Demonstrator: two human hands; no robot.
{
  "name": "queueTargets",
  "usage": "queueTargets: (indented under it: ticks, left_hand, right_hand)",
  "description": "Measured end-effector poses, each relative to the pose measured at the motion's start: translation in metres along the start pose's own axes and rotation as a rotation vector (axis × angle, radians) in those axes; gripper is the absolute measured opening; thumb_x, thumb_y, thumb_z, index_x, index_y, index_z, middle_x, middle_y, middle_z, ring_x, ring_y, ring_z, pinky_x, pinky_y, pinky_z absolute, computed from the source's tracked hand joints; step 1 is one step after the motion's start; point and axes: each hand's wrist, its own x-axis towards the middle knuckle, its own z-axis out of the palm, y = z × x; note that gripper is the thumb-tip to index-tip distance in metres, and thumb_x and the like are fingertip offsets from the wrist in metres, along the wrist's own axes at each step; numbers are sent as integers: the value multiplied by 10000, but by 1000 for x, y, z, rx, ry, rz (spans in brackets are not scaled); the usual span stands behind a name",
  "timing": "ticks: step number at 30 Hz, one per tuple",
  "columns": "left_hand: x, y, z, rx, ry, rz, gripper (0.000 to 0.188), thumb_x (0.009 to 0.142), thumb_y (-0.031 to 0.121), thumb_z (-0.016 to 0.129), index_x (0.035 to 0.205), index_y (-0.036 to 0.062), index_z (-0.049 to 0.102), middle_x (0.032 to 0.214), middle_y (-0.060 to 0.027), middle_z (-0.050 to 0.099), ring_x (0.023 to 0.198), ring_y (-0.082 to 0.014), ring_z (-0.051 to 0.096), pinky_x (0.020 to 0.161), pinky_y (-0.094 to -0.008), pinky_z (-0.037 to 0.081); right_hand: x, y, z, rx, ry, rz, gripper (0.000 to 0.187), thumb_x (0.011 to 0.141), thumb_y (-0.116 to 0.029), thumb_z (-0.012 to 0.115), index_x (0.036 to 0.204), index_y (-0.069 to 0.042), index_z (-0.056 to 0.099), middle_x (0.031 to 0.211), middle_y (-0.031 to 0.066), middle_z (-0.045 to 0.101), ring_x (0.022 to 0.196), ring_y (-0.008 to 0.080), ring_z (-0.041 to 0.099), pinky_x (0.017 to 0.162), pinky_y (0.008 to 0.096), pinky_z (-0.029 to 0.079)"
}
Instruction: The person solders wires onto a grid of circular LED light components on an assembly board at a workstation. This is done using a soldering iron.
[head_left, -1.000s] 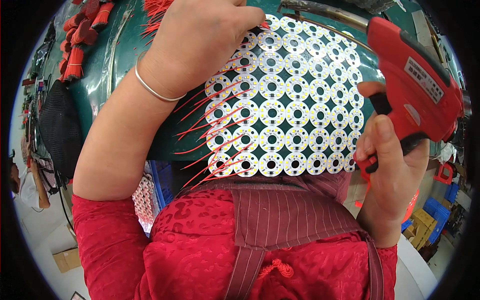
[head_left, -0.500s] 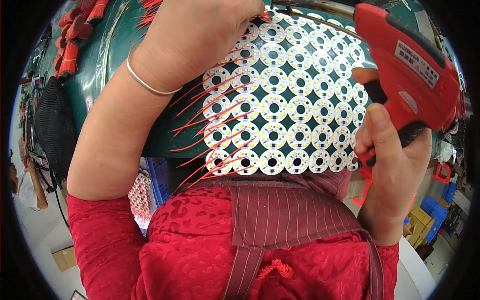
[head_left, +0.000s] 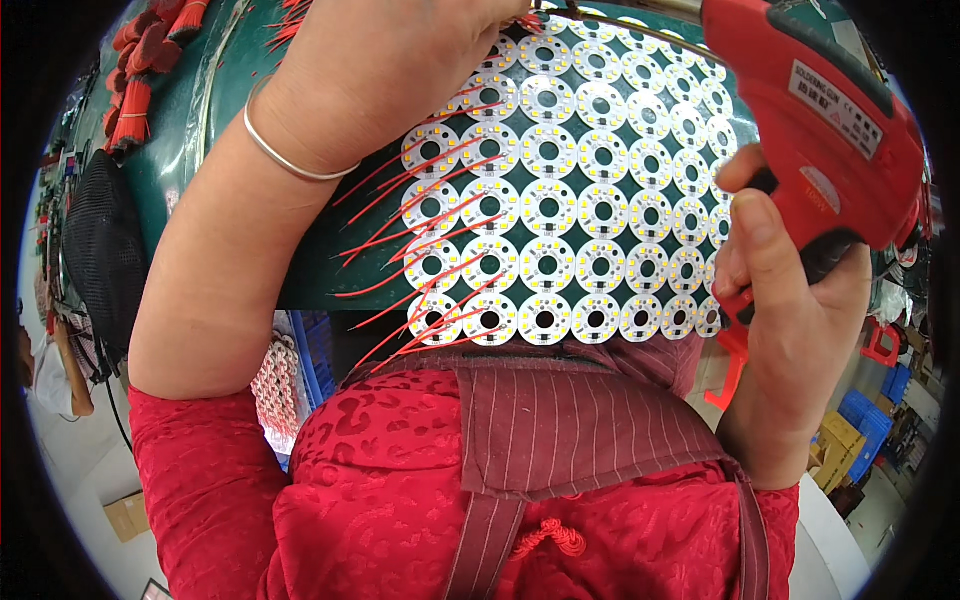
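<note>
My right hand (head_left: 785,255) grips a red soldering gun (head_left: 830,130) by its handle, with its metal barrel stretching left along the top edge. My left hand (head_left: 390,75), a silver bangle on its wrist, is closed at the top of the view around a small bunch of red wires (head_left: 527,21); its fingertips are partly cut off there. The gun's tip end is close to those fingers. Below lie rows of round white LED boards (head_left: 566,212) with center holes, edge against edge. Thin red wires (head_left: 385,242) run leftward from boards in the second column.
Bundles of red wire (head_left: 132,115) lie at the far left of the green table (head_left: 180,130). A black mesh item (head_left: 105,250) hangs by the left edge. Blue bins (head_left: 866,430) and a cardboard box (head_left: 838,445) stand at the lower right. Another person's arm (head_left: 75,375) shows far left.
My left hand has shifted slightly left and upward. The gun has moved slightly left, my right hand staying wrapped around it. The boards appear almost unchanged.
</note>
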Motion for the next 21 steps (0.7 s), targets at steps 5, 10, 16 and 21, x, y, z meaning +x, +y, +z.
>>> queueTargets:
  ticks: [5, 10, 16, 21]
  left_hand:
    - [-3, -3, 4, -24, 9, -39, 43, 721, 40, 673, 753, 68, 676, 720, -79, 541, 663, -279, 591, 592, -372, 488]
    - [0, 0, -1, 57, -20, 20, 69, 724, 36, 675, 784, 71, 680, 746, -81, 551, 683, -283, 597, 611, -369, 492]
    - [1, 3, -1, 19, -23, -8, 76, 717, 11, 668, 779, 55, 666, 758, -88, 551, 719, -289, 595, 638, -372, 493]
    - [1, -3, 6, -65, 106, 16, 101, 695, -16, 671, 780, 39, 669, 778, -89, 568, 765, -294, 572, 684, -368, 489]
  right_hand:
    - [1, -3, 0, -11, -23, 24, 200, 914, -99, 642, 1061, 33, 611, 909, 97, 658, 534, 58, 491, 498, 221, 426]
    - [-1, -13, 8, 55, 107, 15, 215, 919, -106, 628, 1071, 46, 635, 667, 11, 547, 515, 54, 461, 486, 217, 392]
    - [0, -13, 3, 0, 83, 46, 240, 916, -99, 619, 1103, 51, 623, 633, -5, 506, 517, 54, 447, 483, 213, 381]
    - [-5, -11, -2, 34, 113, 17, 309, 916, -112, 616, 1171, 55, 569, 875, 108, 649, 541, 45, 450, 481, 206, 394]
